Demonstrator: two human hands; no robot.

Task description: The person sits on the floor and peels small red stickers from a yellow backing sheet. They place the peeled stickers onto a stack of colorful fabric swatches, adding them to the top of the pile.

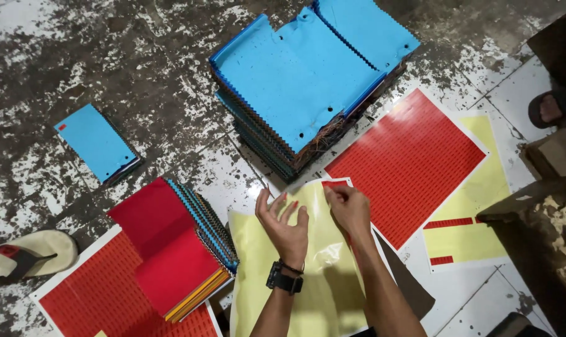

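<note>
left hand (286, 228): raised over the yellow backing sheet (308, 274), palm turned inward, fingers (276, 206) spread apart and curled, holding nothing.
right hand (350, 209): fingers (334, 195) pinched together on a small red sticker (334, 183) at the sheet's upper edge.
sticker location: directly at the right fingertips, on the top border of the yellow sheet, which lies on the floor (77, 75) beneath both hands.
sticker appearance: a narrow red strip, glossy, largely hidden by the fingertips; exact shape cannot be told.
sheet appearance: pale yellow, shiny, mostly stripped, its upper part lifted and curling.
technique, by judgement: peel low and slow along the strip; keep the free hand near to steady the curling sheet; avoid touching the adhesive face.
beyond the fingers: stack of blue-covered notebooks (308, 81).
right of the right fingers: full red sticker sheet (407, 162), just beside.
left of the left fingers: red-covered notebook pile (177, 249) over another red sheet (89, 299).
far left: single blue notebook (96, 143); sandal (27, 256).
</note>
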